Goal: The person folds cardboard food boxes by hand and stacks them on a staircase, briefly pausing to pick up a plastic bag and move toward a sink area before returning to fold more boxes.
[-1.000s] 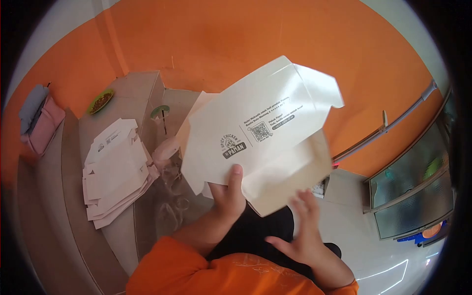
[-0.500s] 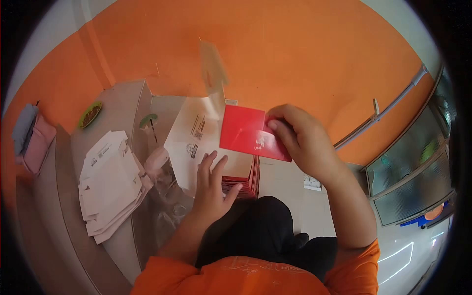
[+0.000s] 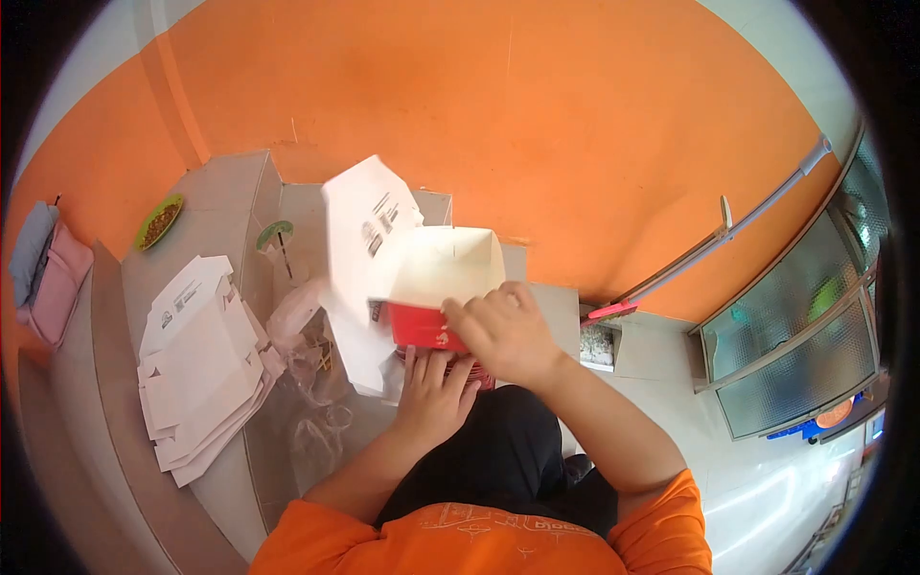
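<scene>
A folding cardboard food box [image 3: 448,265] stands partly formed in front of me, red on its outer front wall and cream inside. Its large white printed lid [image 3: 369,216] is raised at the left. My right hand [image 3: 506,331] grips the box at its front right edge, fingers curled over the wall. Below the red front wall lies my left hand [image 3: 434,391], its fingers stretched out against the lower edge of the box. A stack of flat red-edged boxes [image 3: 487,378] is under it, mostly hidden by my hands.
Several flat white cardboard pieces [image 3: 206,364] lie on the step at the left. Beside them are a clear plastic bag [image 3: 321,436] and a cup with a straw [image 3: 278,244]. A green plate [image 3: 160,222] and a pink bag [image 3: 57,287] sit farther left. A long-handled tool [image 3: 719,235] leans at the right.
The flat red panel has become an opened box, its cream inside showing. My right hand has moved down and left with it, and my left hand has moved slightly right and down.
</scene>
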Available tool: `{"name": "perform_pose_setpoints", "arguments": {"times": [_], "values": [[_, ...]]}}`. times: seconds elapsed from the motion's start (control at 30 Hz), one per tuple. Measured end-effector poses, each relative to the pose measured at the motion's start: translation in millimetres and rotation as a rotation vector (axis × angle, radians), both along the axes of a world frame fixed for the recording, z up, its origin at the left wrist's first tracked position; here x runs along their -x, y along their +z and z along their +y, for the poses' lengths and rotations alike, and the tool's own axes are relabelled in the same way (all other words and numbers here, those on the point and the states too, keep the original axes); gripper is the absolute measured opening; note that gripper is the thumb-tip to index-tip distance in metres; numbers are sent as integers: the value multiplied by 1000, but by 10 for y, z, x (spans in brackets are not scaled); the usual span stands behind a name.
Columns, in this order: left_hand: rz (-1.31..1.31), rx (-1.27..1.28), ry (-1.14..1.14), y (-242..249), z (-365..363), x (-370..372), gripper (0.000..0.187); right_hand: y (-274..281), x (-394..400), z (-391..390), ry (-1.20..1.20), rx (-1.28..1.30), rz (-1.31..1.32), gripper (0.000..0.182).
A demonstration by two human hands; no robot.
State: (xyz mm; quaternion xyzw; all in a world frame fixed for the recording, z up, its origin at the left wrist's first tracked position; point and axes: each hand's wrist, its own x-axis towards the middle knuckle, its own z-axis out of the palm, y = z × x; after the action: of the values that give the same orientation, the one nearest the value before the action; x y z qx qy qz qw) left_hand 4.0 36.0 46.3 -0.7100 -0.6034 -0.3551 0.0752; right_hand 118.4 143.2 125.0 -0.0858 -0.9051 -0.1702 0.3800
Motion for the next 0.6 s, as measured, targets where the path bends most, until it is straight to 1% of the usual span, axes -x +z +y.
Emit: {"name": "perform_pose_setpoints", "arguments": {"times": [0.03, 0.1, 0.13, 0.23, 0.3, 0.33, 0.4, 0.47, 0.53, 0.57, 0.6], "values": [[-5, 7, -3, -32, 0, -3, 38, -61, 10, -21, 3, -102, -55, 30], [-81, -46, -71, -118, -11, 17, 40, -187, 34, -16, -17, -130, -48, 31], [-87, -38, -70, -126, -22, 27, 40, -227, 48, -25, -33, -168, -35, 34], [-58, -86, -31, -104, -64, 20, 37, -238, 119, -40, -44, -178, -21, 32], [17, -73, 58, -74, -76, 22, 34, -281, 149, -23, -33, -170, -12, 32], [24, -70, 53, -65, -67, 20, 34, -298, 155, -13, -18, -167, -4, 31], [41, -106, 57, -64, -51, 22, 27, -319, 164, -10, -11, -154, 6, 31], [50, -83, 49, -65, -66, 32, 26, -356, 154, -5, -7, -135, 18, 31], [66, -63, 29, -39, -66, 27, 25, -387, 108, 34, 86, -93, 7, 32], [64, -62, 35, -27, -60, 22, 25, -397, 90, 32, 72, -93, 16, 32], [62, -62, 43, -20, -57, 23, 25, -409, 81, 22, 97, 3, 11, 33]]}}
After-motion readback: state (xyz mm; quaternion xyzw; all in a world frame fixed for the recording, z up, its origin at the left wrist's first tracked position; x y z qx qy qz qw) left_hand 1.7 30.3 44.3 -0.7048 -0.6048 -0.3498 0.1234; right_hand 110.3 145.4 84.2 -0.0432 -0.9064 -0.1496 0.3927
